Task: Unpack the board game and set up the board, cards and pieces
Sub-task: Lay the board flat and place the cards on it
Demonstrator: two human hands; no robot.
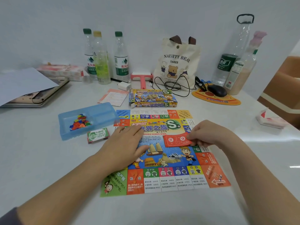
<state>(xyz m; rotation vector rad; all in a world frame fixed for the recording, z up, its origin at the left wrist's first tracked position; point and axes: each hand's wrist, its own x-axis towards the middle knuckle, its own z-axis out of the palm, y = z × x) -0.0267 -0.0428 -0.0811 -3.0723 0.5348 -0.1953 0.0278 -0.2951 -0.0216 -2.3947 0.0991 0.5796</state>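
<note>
The colourful paper game board (162, 179) lies unfolded on the white table. My left hand (125, 143) rests flat on the board's left half, fingers straight. My right hand (206, 133) pinches a red card stack (176, 140) lying on the board's right centre. The game box (152, 98) sits just behind the board. A blue plastic tray (100, 114) to the left holds several small coloured pieces (80, 122). A bundle of play money (97, 135) lies in front of the tray.
Water bottles (121, 57), a bear tote bag (177, 62), cables (172, 85), a mouse on an orange pad (216, 90), tall bottles (235, 51), a pink roller (142, 78), a paper slip (113, 96) and tablets under paper (32, 91) line the back. A tissue pack (271, 119) lies right.
</note>
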